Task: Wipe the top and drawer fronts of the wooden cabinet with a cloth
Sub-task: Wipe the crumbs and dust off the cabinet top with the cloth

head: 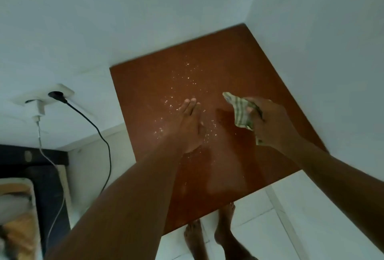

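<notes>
**Wooden cabinet, top** [239,68]. Reddish-brown flat panel seen from above. It is set into a room corner, with its far and right edges against the pale walls [124,10]. The surface is glossy, with faint streaks toward the near edge.

**Specks** [187,78]. Pale, fine crumbs or powder scattered in a loose band down the middle of the top. They are densest around and just beyond the left hand.

**Cloth** [241,112]. Small, striped in cream and green-grey, and bunched. It sits over the right half of the top, right of the specks. One corner sticks out toward the far left, and a fold hangs below the fingers. Its shadow falls on the wood just beside it. Whether it touches the surface cannot be told.

**Right hand** [272,122]. Fingers are curled round the cloth, clutching it in a wad. The forearm enters from the lower right.

**Left hand** [189,124]. Fingers are straight and pressed together, palm down, holding nothing. It lies over the middle of the top among the specks, and contact with the wood cannot be confirmed.

**Feet** [226,222]. Two bare feet on the white floor tiles [291,207], at the near edge of the cabinet.

**Wall socket** [66,91]. White, on the left wall, well apart from the cabinet. It carries a black plug [57,94] whose cable trails downward, and beside it a white charger [40,108] with a thin white cable.

**Dark furniture** [47,176]. Black, at the lower left below the socket, with blurred bedding [16,218] beside it.
</notes>
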### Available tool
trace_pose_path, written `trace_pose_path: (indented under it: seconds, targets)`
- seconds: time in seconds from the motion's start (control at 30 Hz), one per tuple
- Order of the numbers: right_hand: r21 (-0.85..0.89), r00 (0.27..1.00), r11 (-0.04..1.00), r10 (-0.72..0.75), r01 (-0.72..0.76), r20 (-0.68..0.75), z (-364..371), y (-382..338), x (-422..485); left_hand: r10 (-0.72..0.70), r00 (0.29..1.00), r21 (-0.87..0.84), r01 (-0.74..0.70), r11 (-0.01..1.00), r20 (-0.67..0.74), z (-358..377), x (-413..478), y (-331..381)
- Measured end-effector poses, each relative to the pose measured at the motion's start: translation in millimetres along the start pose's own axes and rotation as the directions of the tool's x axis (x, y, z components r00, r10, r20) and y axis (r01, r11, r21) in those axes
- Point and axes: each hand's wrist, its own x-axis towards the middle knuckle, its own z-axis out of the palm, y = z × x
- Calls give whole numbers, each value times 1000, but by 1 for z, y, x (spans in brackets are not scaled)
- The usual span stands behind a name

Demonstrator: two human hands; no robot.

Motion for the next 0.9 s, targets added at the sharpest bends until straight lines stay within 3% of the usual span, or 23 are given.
trace_pose_path:
  seconds: [0.1, 0.4, 0.63, 0.9]
  targets:
    - [2, 999, 999, 40, -40, 11, 16, -22, 80, -32, 999, 44, 32, 999, 12, -3, 5, -10]
    - [-122, 994, 989, -69, 80, 90, 61, -40, 249, -119, 992, 32, 118, 993, 43, -10, 3, 0]
    - [-409, 931, 845, -253, 345, 262, 110, -14, 255, -130, 991, 23, 129, 991, 25, -8, 3, -3]
    - [-454, 888, 779, -280, 432, 365, 108, -2, 229, -160, 987, -8, 160, 987, 20, -6, 4, 2]
